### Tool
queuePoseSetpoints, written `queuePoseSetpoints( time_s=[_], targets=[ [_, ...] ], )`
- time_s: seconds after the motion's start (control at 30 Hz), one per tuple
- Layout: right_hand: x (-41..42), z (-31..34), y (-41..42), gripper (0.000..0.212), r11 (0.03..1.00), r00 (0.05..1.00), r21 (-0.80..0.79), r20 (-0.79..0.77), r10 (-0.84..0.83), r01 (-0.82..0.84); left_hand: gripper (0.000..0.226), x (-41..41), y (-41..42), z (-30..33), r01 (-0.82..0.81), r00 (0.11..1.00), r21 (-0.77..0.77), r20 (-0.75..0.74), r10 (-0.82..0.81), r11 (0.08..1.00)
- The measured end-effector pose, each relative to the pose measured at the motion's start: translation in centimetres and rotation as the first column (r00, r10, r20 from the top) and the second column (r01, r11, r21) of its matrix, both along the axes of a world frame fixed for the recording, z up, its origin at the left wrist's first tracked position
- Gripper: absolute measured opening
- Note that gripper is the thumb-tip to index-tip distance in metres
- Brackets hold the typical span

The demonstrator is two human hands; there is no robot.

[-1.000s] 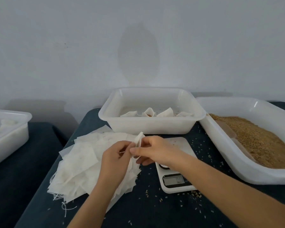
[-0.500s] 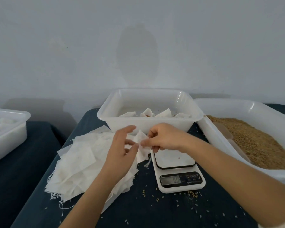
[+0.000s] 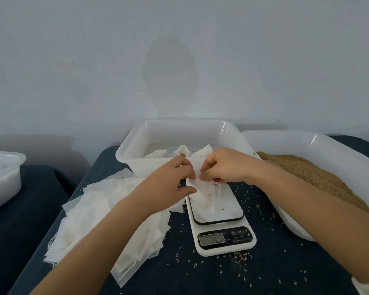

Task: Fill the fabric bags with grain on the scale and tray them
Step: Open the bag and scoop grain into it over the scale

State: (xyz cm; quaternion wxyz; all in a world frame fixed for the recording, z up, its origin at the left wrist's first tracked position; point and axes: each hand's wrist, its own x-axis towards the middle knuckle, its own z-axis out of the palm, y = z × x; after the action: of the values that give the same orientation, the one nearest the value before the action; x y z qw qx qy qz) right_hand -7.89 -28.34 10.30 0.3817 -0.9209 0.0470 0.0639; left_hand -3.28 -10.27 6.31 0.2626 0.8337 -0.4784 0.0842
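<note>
My left hand and my right hand both pinch the top edge of one empty white fabric bag, which hangs over the far end of the white digital scale. Its drawstrings dangle on the right side. A heap of empty white bags lies left of the scale on the dark cloth. Behind the hands stands a white tray holding filled bags. A large white tub at the right holds brown grain.
Loose grains are scattered on the dark cloth around the scale. Another white tub stands at the far left on a separate dark surface. A plain grey wall rises behind the table.
Both hands moved away from me and to the right with the bag, from over the bag heap to above the scale platform. The bag now hangs opened out between them.
</note>
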Motion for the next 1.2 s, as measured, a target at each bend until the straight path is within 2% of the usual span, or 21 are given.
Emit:
queuePoseSetpoints(
  time_s=[0.07, 0.27, 0.4, 0.5, 0.57, 0.6, 0.67, 0.73, 0.77, 0.83, 0.9, 1.07, 1.13, 1.2],
  targets=[
    [-0.2, 0.1, -0.5, 0.012, 0.999, 0.999, -0.035, 0.031, -0.039, 0.040, 0.016, 0.2, -0.6, 0.3, 0.037, 0.996, -0.024, -0.081, -0.039, 0.999],
    [-0.9, 0.1, -1.7, 0.012, 0.992, 0.992, -0.050, 0.059, -0.109, 0.112, 0.016, -0.3, -2.4, 0.0, -0.002, 0.991, -0.151, -0.134, -0.018, 0.988],
    [-1.3, -0.1, -2.7, 0.009, 0.990, 0.988, -0.049, 0.081, -0.128, 0.132, 0.016, -0.6, -3.3, -0.4, -0.055, 0.994, -0.162, -0.102, 0.039, 0.985],
    [-1.8, -0.5, -3.3, 0.006, 0.994, 0.993, -0.022, 0.044, -0.110, 0.111, 0.015, -0.8, -3.8, -0.6, -0.096, 0.993, -0.153, -0.088, 0.083, 0.984],
    [-2.3, -0.1, -4.5, 0.011, 0.995, 0.995, 0.013, 0.032, -0.095, 0.095, 0.013, -1.0, -4.2, -0.8, -0.108, 0.992, -0.160, -0.088, 0.095, 0.981],
    [-2.5, 0.3, -5.7, 0.015, 0.991, 0.989, 0.012, 0.063, -0.137, 0.137, 0.010, -1.1, -4.3, -0.8, -0.107, 0.992, -0.165, -0.089, 0.093, 0.980],
    [-3.1, 1.1, -9.4, 0.024, 0.947, 0.946, -0.116, 0.162, -0.280, 0.300, 0.005, -1.0, -4.5, -0.8, -0.093, 0.994, -0.177, -0.072, 0.081, 0.980],
    [-3.9, 1.2, -13.4, 0.032, 0.822, 0.920, -0.412, 0.170, -0.354, 0.393, 0.007, -0.9, -4.6, -0.8, -0.061, 0.998, -0.174, -0.037, 0.056, 0.983],
    [-4.5, 0.8, -14.8, 0.036, 0.754, 0.921, -0.545, 0.099, -0.376, 0.367, 0.008, -0.9, -4.7, -0.8, -0.041, 0.999, -0.167, -0.026, 0.037, 0.985],
    [-5.3, -0.5, -16.1, 0.037, 0.679, 0.893, -0.698, -0.127, -0.431, 0.228, 0.012, -0.9, -5.0, -0.9, -0.011, 1.000, -0.145, -0.011, 0.009, 0.989],
    [-5.8, -2.0, -16.3, 0.040, 0.679, 0.853, -0.724, -0.275, -0.444, 0.120, 0.014, -0.9, -5.5, -1.2, -0.002, 1.000, -0.114, 0.003, 0.002, 0.993],
    [-5.8, -4.0, -15.5, 0.027, 0.726, 0.831, -0.683, -0.355, -0.429, 0.083, 0.013, -1.4, -6.5, -1.9, -0.023, 1.000, -0.105, -0.022, 0.021, 0.994],
    [-5.7, -3.9, -15.7, 0.028, 0.730, 0.834, -0.672, -0.328, -0.444, 0.124, 0.011, -1.5, -6.7, -2.0, -0.037, 0.998, -0.128, -0.060, 0.030, 0.991],
    [-5.8, -3.2, -16.7, 0.036, 0.732, 0.852, -0.639, -0.227, -0.473, 0.236, 0.007, -1.7, -6.7, -2.0, -0.050, 0.995, -0.159, -0.095, 0.036, 0.986]
  ],
)
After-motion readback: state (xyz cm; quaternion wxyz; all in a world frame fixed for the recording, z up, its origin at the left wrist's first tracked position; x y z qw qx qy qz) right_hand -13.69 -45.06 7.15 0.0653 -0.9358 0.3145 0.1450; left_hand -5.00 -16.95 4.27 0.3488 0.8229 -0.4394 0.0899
